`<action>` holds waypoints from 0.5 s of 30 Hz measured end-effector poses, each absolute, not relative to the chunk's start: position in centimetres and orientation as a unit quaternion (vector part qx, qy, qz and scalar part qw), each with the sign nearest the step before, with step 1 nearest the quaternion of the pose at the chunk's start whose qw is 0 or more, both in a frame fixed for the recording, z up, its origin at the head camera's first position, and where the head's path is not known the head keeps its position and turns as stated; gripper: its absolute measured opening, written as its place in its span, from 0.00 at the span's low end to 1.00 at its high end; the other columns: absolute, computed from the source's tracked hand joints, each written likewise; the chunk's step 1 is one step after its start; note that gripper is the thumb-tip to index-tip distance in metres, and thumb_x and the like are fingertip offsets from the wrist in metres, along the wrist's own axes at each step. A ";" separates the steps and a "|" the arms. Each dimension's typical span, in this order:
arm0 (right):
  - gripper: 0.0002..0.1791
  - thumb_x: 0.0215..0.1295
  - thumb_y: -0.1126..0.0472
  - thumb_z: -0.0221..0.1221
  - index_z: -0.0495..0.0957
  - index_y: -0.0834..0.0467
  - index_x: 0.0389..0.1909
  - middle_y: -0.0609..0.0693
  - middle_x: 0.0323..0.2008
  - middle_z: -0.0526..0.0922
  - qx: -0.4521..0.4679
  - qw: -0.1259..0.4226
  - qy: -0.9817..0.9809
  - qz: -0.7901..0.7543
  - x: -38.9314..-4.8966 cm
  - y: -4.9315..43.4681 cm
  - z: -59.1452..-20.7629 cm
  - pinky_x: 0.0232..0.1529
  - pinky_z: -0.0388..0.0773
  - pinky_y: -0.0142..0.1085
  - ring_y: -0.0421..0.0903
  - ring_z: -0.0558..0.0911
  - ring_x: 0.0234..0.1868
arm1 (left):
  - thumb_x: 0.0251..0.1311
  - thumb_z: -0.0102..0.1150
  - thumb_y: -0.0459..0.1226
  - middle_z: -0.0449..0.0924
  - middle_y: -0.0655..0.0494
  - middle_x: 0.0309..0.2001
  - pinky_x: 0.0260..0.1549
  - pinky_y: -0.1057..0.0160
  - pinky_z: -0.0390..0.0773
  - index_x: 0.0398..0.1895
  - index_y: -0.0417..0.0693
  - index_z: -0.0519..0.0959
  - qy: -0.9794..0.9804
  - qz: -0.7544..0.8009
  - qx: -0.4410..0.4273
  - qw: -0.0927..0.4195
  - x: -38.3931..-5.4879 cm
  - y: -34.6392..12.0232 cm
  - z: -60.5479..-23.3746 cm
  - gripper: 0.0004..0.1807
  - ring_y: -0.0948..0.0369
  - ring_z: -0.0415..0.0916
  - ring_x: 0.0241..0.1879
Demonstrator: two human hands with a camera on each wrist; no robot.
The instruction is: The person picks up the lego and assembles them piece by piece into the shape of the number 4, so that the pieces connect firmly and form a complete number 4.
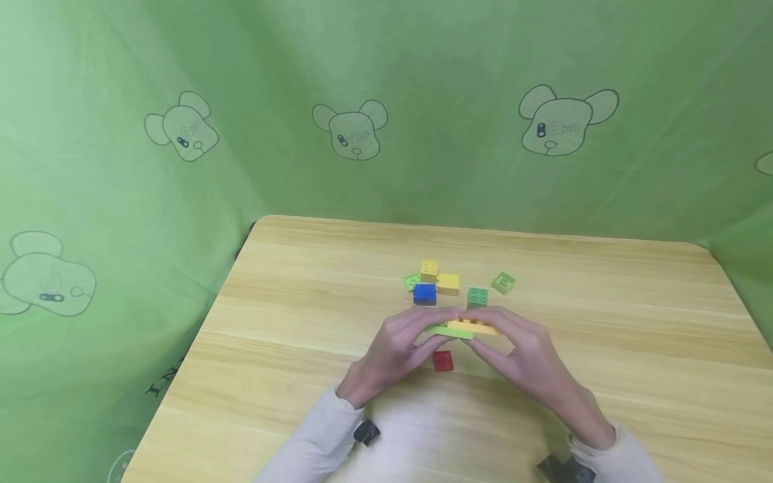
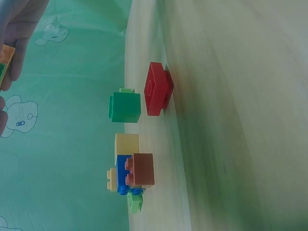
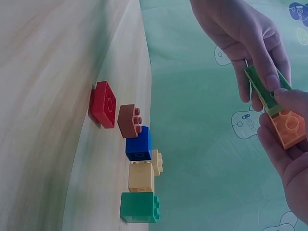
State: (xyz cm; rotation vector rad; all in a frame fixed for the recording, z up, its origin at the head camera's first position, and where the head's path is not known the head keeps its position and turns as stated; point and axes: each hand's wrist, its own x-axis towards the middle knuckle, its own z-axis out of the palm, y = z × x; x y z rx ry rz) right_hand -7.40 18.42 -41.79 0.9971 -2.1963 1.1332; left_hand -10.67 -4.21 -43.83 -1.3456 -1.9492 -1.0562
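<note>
A green brick [image 3: 258, 90], pinched in your left hand [image 1: 392, 343], touches an orange brick [image 3: 290, 129] pinched in your right hand [image 1: 533, 352], above the wooden table [image 1: 290, 302]; a red brick [image 1: 443, 361] lies nearer you, a blue brick [image 1: 425, 294] farther off.

In the head view, passage is blocked by bricks [image 1: 448, 284] below centre; the table [image 1: 670, 322] is left free at middle right.

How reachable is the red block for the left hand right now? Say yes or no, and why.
Probably yes: the red block lies uncovered on the table, close by the left hand, with nothing visible between them. That hand pinches the light green block, so its grip likely must loosen first.
</note>
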 end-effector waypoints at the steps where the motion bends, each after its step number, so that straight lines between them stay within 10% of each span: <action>1: 0.26 0.77 0.44 0.57 0.84 0.65 0.52 0.58 0.49 0.88 0.362 0.235 -0.802 0.413 -7.4 18.4 -41.8 0.62 0.77 0.26 0.42 0.84 0.56 | 0.55 0.74 0.26 0.86 0.42 0.52 0.60 0.69 0.78 0.54 0.31 0.81 -0.723 -0.396 -0.499 0.268 -10.7 -4.2 -43.9 0.22 0.55 0.85 0.53; 15: 0.35 0.73 0.39 0.59 0.80 0.68 0.59 0.59 0.51 0.87 0.327 0.238 -0.818 0.409 -7.7 18.9 -42.1 0.62 0.77 0.26 0.43 0.84 0.57 | 0.54 0.74 0.23 0.86 0.41 0.50 0.59 0.69 0.80 0.52 0.31 0.78 -0.726 -0.425 -0.482 0.244 -10.9 -4.8 -43.9 0.23 0.53 0.85 0.52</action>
